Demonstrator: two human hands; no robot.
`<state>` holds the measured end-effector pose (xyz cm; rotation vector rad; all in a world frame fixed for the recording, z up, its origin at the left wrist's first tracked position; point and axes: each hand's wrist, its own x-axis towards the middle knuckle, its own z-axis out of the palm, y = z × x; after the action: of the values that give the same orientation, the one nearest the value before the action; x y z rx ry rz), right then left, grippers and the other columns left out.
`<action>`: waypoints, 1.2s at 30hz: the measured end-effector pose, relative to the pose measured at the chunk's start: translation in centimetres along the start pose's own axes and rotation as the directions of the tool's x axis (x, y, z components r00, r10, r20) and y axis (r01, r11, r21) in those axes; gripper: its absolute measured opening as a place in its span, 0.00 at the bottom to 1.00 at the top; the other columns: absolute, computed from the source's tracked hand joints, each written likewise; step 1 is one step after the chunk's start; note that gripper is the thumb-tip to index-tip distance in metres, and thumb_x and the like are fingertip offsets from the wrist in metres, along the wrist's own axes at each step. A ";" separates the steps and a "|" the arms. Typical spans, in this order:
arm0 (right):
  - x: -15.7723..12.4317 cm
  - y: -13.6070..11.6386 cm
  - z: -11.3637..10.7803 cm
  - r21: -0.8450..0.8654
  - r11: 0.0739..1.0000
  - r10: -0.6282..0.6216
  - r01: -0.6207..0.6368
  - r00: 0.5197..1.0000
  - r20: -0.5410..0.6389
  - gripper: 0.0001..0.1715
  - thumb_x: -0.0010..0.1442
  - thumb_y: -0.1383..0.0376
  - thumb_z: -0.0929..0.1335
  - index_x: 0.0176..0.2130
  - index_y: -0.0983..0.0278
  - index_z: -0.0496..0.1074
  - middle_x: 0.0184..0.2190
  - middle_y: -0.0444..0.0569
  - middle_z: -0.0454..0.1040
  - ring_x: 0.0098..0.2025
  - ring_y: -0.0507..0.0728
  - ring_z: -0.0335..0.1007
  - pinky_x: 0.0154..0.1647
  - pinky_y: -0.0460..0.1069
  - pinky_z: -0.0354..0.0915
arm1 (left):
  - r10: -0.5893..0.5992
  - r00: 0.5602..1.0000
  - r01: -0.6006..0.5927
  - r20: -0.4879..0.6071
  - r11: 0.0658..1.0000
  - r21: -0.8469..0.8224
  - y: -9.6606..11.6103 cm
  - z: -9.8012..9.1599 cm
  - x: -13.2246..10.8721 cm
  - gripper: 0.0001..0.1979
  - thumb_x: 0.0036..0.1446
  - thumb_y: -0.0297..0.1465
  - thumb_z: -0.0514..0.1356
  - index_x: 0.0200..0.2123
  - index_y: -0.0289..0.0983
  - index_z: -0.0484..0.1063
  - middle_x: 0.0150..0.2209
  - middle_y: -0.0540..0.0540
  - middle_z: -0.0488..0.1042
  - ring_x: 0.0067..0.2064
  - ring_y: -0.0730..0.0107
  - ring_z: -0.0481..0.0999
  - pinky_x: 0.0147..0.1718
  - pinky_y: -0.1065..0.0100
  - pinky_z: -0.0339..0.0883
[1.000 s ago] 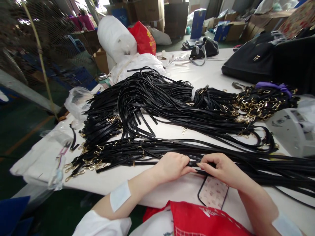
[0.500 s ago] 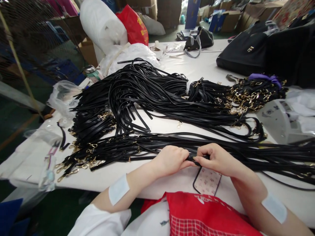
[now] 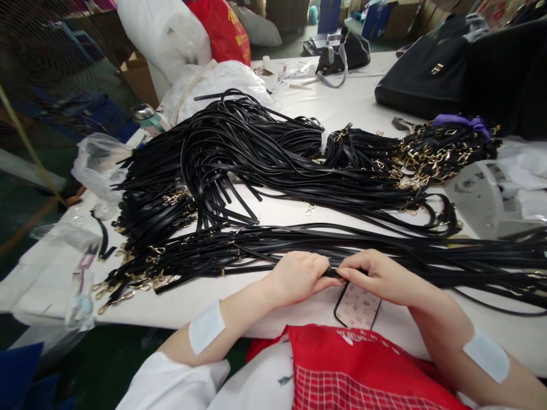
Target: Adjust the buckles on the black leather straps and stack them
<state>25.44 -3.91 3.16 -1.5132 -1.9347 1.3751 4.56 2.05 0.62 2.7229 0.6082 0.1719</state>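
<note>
Close together at the front of the table, my left hand and my right hand both pinch a black strap. Only a short piece of it shows between my fingertips; the rest is hidden by my fingers or merges with other straps. Just behind my hands runs a long row of black straps, with gold snap hooks at its left end. Farther back lies a big heap of black straps. Below my right hand is a phone in a pink patterned case, partly covered.
A bundle with gold hooks and a purple tie lies at the right, near a grey plastic holder. Black bags stand at the back right. Clear plastic bags and a flask are at the left.
The view has shifted slightly, so things on the table sit a little higher. My right thumb and fingers have moved slightly on the strap; both hands stay at the same spot.
</note>
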 end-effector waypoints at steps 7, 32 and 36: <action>0.2 0.7 -0.1 0.052 0.999 -0.004 -0.001 0.994 0.106 0.22 0.63 0.56 0.63 0.26 0.67 0.72 0.21 0.44 0.67 0.24 0.50 0.58 0.26 0.45 0.55 | 0.039 0.998 -0.038 0.045 0.999 -0.021 0.5 0.5 0.0 0.24 0.66 0.49 0.47 0.32 0.36 0.69 0.28 0.47 0.75 0.31 0.65 0.77 0.30 0.68 0.66; -0.3 1.1 0.7 0.100 0.995 0.005 0.002 0.998 -0.066 0.24 0.66 0.51 0.62 0.31 0.65 0.74 0.28 0.48 0.75 0.31 0.54 0.67 0.33 0.47 0.60 | -0.249 0.945 0.048 -0.213 0.748 -0.662 0.2 0.3 -0.4 0.11 0.55 0.33 0.66 0.41 0.35 0.77 0.37 0.47 0.81 0.37 0.71 0.79 0.38 0.72 0.71; -0.1 0.8 0.9 0.081 0.997 0.011 -0.008 0.999 -0.039 0.22 0.65 0.53 0.62 0.29 0.65 0.73 0.26 0.47 0.73 0.30 0.53 0.65 0.32 0.47 0.59 | -0.136 0.975 0.023 -0.176 0.848 -0.530 0.2 0.6 -0.4 0.10 0.59 0.34 0.63 0.42 0.36 0.77 0.36 0.46 0.80 0.37 0.69 0.79 0.40 0.69 0.72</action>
<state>25.28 -4.43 2.15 -1.5025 -1.8282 1.3986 4.40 1.53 0.13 2.1556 0.6209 0.5265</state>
